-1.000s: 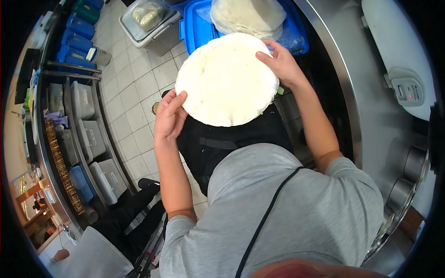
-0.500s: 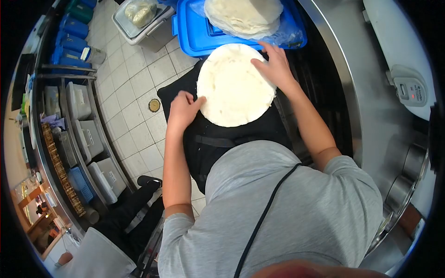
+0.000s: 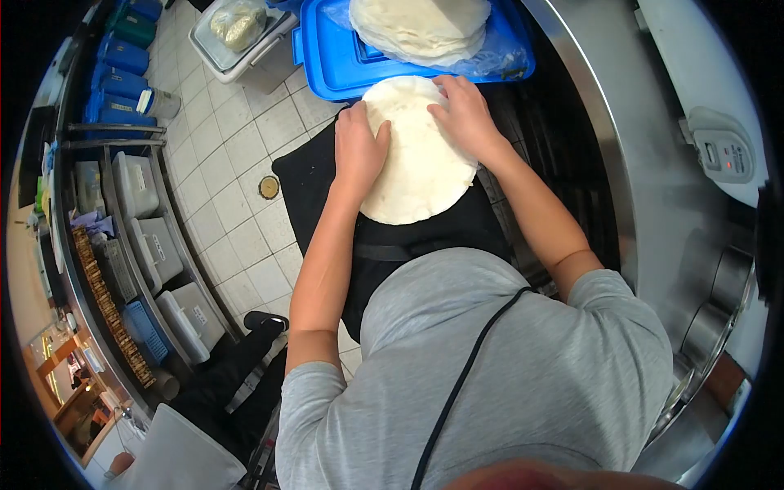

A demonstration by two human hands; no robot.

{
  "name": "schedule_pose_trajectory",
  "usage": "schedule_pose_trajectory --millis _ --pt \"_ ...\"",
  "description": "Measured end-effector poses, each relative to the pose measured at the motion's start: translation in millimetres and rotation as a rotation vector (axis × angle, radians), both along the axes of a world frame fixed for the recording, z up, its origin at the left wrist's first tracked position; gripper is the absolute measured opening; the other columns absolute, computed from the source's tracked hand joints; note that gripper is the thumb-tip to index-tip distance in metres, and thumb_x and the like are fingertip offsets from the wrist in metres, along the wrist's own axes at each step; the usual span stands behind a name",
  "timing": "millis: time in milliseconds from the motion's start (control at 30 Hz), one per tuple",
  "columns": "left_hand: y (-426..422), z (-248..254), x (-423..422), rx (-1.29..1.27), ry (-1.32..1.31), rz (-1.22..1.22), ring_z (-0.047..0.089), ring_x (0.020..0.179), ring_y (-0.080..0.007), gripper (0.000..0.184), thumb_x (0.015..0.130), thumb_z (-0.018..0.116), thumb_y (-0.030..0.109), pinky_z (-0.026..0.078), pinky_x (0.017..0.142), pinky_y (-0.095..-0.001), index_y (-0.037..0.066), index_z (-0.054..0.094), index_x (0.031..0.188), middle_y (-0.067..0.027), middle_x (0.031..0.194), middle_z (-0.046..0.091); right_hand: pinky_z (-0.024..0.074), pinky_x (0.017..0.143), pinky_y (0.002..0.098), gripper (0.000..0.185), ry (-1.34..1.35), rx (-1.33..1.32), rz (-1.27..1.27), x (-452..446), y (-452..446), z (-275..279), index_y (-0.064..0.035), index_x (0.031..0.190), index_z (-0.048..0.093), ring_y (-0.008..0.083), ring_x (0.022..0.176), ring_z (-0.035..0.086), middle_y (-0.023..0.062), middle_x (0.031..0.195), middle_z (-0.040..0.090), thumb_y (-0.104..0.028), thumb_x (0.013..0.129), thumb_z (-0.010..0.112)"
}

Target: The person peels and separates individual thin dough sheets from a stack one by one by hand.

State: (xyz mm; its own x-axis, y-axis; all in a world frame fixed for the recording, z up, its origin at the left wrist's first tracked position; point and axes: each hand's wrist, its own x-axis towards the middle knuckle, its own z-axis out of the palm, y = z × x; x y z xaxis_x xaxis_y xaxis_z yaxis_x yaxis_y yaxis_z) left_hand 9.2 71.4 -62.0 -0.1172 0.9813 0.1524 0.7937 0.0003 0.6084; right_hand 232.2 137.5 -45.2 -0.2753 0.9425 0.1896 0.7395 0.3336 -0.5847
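Observation:
A stack of round, pale flat sheets like flatbread (image 3: 416, 163) lies on the black cloth over my lap. On its left edge rests my left hand (image 3: 361, 151), thumb apart from the fingers. My right hand (image 3: 465, 118) is at the upper right edge, its thumb over the top and its fingers along the rim. Just beyond, a larger pile of similar sheets (image 3: 425, 28) sits on clear plastic on a blue lid (image 3: 331, 69).
A grey bin (image 3: 265, 65) with a bagged item on top stands at the upper left. Shelves with lidded containers (image 3: 155, 253) run along the left. A co-worker's legs (image 3: 220, 376) are at lower left. A steel counter (image 3: 653, 163) is at right.
The round sheets have come down from my raised hands onto the black cloth. My left hand has moved up and right, onto their left edge.

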Motion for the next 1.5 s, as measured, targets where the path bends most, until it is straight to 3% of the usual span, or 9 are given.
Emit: schedule_pose_trajectory --millis 100,167,333,433,600,700,800,1100,1500 --pt "1.7 -0.9 -1.5 -0.033 -0.054 0.008 0.066 0.11 -0.0395 0.054 0.095 0.083 0.02 0.054 0.098 -0.0477 -0.007 0.062 0.137 -0.024 0.122 0.067 0.055 0.096 0.0463 0.03 0.121 -0.126 0.019 -1.8 2.0 2.8 -0.0031 0.119 0.075 0.0345 0.108 0.069 0.0157 0.106 0.071 -0.011 0.091 0.081" --pt "1.4 1.7 -1.4 -0.035 -0.05 0.004 0.067 0.109 -0.0377 0.054 0.095 0.083 0.02 0.055 0.097 -0.0465 -0.007 0.062 0.137 -0.0237 0.123 0.067 0.0558 0.089 0.046 0.015 0.032 0.051 0.115 -2.5 -0.5 1.1 -0.005 0.107 0.078 0.0341 0.1 0.07 0.0134 0.098 0.07 -0.008 0.093 0.078" --pt "6.9 -0.3 0.7 0.105 0.029 -0.045 0.069 0.103 -0.0331 0.053 0.094 0.084 0.02 0.057 0.091 -0.044 -0.007 0.063 0.135 -0.0213 0.12 0.068 0.0557 0.089 0.0483 0.008 0.04 0.051 0.104 -4.3 -5.9 8.3 -0.0052 0.101 0.078 0.0372 0.1 0.07 0.0155 0.099 0.072 -0.009 0.095 0.075" --pt "11.4 12.1 11.3 0.047 -0.102 -0.075 0.071 0.093 -0.0296 0.048 0.096 0.083 0.023 0.058 0.086 -0.041 -0.007 0.066 0.13 -0.019 0.113 0.073 0.0564 0.09 0.0509 0.009 0.078 -0.06 0.098 -4.1 -5.1 15.1 -0.0048 0.102 0.078 0.0398 0.101 0.072 0.0184 0.1 0.075 -0.011 0.097 0.073" --pt "19.7 25.8 22.4 -0.375 -0.655 0.013 0.069 0.078 -0.0148 0.039 0.106 0.076 0.032 0.057 0.076 -0.0299 -0.006 0.071 0.117 -0.013 0.103 0.078 0.0591 0.083 0.0512 0.011 0.132 -0.11 0.12 -1.5 -4.8 24.4 -0.0044 0.102 0.08 0.0412 0.091 0.076 0.0209 0.095 0.078 -0.013 0.096 0.074" --pt "20.8 36.6 29.6 -0.484 -0.986 0.072 0.072 0.081 -0.0151 0.036 0.109 0.07 0.031 0.059 0.074 -0.0314 -0.005 0.071 0.113 -0.0111 0.1 0.078 0.0602 0.084 0.0505 0.012 0.093 -0.1 0.151 1.8 -6.5 27.2 -0.0052 0.102 0.083 0.0413 0.091 0.076 0.0219 0.093 0.078 -0.013 0.096 0.075" --pt "20.2 25.8 31.6 -0.49 -1.1 0.081 0.072 0.082 -0.0138 0.033 0.112 0.066 0.027 0.059 0.074 -0.0277 -0.005 0.07 0.113 -0.0116 0.103 0.078 0.0607 0.086 0.0495 0.014 0.093 -0.137 0.168 2.8 -7.1 26.3 -0.0055 0.103 0.084 0.0416 0.093 0.076 0.0222 0.094 0.078 -0.013 0.095 0.075" --pt "21.8 18.6 33.4 -0.51 -1.137 0.085 0.073 0.087 -0.0139 0.029 0.115 0.059 0.023 0.063 0.083 -0.0286 -0.005 0.067 0.118 -0.0132 0.114 0.076 0.0625 0.089 0.0438 0.02 0.21 -0.25 0.129 5.4 -2.9 21.2 -0.0019 0.112 0.082 0.0364 0.097 0.08 0.0227 0.104 0.08 -0.013 0.097 0.076" --pt "25.9 12.6 34.1 -0.513 -1.144 0.094 0.076 0.086 -0.0161 0.023 0.113 0.057 0.015 0.065 0.077 -0.0275 -0.006 0.065 0.116 -0.013 0.107 0.075 0.0632 0.095 0.0396 0.031 0.231 -0.353 0.195 10.3 1.8 12.7 0.0034 0.12 0.078 0.0305 0.103 0.081 0.0237 0.11 0.081 -0.012 0.094 0.079"
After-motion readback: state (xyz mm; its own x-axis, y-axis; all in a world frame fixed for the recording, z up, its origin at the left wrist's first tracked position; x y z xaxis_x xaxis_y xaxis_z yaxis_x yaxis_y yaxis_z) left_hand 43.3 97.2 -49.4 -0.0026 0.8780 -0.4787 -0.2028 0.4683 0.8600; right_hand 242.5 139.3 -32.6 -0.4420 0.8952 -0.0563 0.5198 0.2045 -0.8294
